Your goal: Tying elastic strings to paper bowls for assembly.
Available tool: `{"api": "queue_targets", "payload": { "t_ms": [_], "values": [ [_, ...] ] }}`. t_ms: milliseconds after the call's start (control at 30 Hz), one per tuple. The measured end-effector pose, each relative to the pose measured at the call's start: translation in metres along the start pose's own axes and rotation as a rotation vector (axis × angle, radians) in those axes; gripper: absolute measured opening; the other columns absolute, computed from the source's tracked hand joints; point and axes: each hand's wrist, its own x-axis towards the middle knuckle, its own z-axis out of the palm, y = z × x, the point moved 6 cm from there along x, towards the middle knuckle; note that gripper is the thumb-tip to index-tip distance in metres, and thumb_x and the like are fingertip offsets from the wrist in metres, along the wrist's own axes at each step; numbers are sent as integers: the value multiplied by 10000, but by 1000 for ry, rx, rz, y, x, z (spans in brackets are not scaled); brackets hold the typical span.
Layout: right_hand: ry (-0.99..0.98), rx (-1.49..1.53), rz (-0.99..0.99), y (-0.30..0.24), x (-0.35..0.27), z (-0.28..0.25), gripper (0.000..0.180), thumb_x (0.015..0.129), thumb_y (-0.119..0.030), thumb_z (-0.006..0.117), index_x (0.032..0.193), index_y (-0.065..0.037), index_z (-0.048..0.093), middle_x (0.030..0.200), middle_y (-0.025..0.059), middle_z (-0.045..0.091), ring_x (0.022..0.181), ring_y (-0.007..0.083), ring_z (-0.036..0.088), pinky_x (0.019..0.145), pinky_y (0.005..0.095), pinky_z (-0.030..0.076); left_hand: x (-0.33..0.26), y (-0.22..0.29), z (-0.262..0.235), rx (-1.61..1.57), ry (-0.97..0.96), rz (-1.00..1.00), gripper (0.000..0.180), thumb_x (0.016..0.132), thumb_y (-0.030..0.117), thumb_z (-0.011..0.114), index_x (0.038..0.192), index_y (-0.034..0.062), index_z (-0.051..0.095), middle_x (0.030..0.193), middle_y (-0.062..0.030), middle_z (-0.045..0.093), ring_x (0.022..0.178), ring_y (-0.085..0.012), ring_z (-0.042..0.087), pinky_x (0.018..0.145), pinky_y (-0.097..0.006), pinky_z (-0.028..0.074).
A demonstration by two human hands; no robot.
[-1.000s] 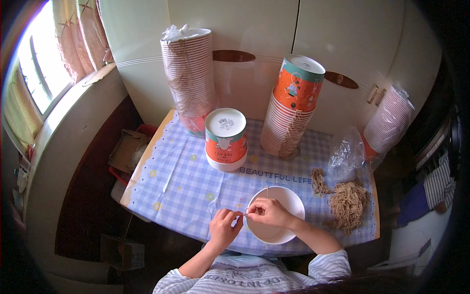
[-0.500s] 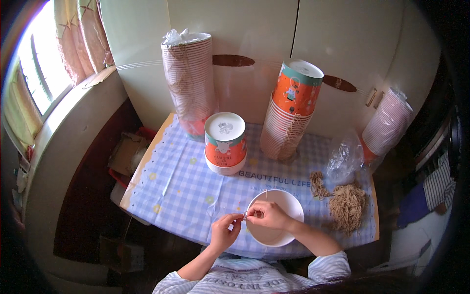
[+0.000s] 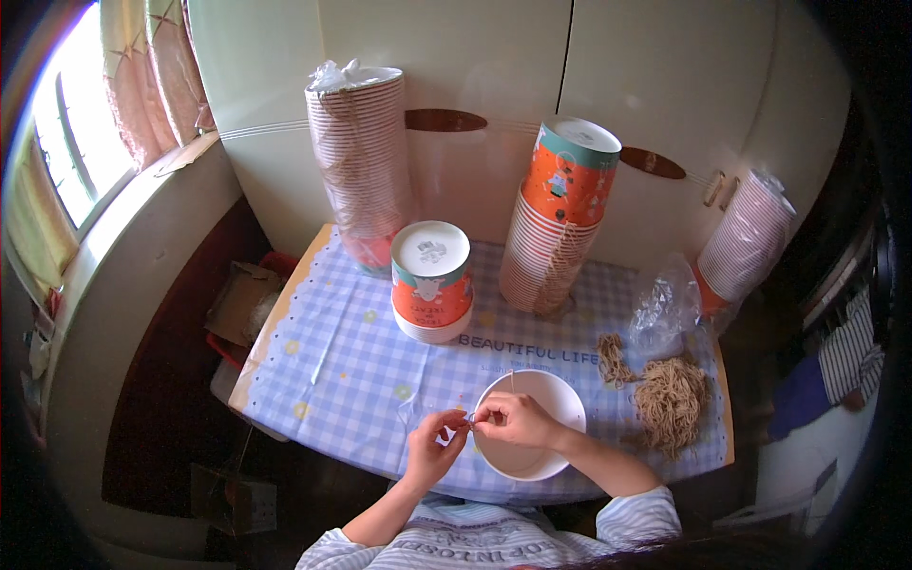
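A white paper bucket (image 3: 559, 456) sits at the table's near edge with its open mouth up. A thin tan cord (image 3: 513, 382) shows at its far rim. Over the bucket's left side, my right hand (image 3: 518, 419) pinches what looks like an end of this cord between thumb and forefinger. My left hand (image 3: 436, 450) meets it just left of the rim, its thumb and forefinger closed on the same small bit of cord. Fingers hide most of that bit. To the right lies a loose heap of tan cords (image 3: 671, 404), with a smaller bundle (image 3: 613, 359) beside it.
An upturned orange and teal bucket (image 3: 432, 290) stands mid-table. Behind are a tall bagged stack (image 3: 359, 157) and another stack of buckets (image 3: 551, 242). A clear plastic bag (image 3: 662, 309) and a wrapped stack (image 3: 746, 233) are at right. A checked cloth (image 3: 342, 380) covers the table.
Both hands stay together at the bucket's left rim, with slight finger movement at the cord. The whole view has shifted a little.
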Motion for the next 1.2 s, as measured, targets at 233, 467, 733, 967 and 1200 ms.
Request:
{"api": "queue_targets", "payload": {
  "t_ms": [233, 467, 733, 967, 1200],
  "values": [
    [41, -36, -48, 2, -1, 1, 141, 736, -151, 625, 824, -41, 612, 806, 89, 611, 687, 203, 598, 619, 314, 477, 3, 19, -1, 280, -91, 104, 316, 701, -4, 631, 998, 68, 550, 817, -22, 650, 683, -147, 536, 547, -256, 413],
    [41, -41, -66, 0, 0, 0, 139, 732, -155, 626, 823, -51, 614, 814, 84, 613, 682, 199, 598, 616, 313, 479, 3, 23, -2, 251, -110, 157, 365, 704, -21, 621, 1040, 65, 509, 811, -16, 650, 636, -129, 502, 536, -243, 390],
    [103, 23, -29, -10, -3, -8, 136, 740, -137, 620, 844, -56, 586, 735, 55, 602, 634, 142, 586, 576, 276, 472, -2, -2, 6, -304, -206, -135, 327, 792, -18, 576, 1094, 29, 460, 866, -44, 625, 684, -43, 515, 571, -179, 390],
    [70, 43, -35, -19, -7, -11, 123, 732, -128, 632, 835, -73, 592, 693, 46, 591, 578, 138, 566, 540, 274, 459, -3, -7, 9, -588, -195, -261, 326, 813, -15, 567, 1111, 19, 441, 876, -66, 597, 778, -73, 545, 668, -188, 429],
    [75, -41, -232, -28, -6, -6, 129, 704, -91, 652, 831, -106, 638, 727, 33, 587, 545, 131, 528, 503, 256, 439, -1, -5, 8, -605, -175, -252, 300, 812, -20, 567, 1080, 21, 437, 865, -54, 582, 776, -75, 543, 667, -184, 427]
  ]
}}
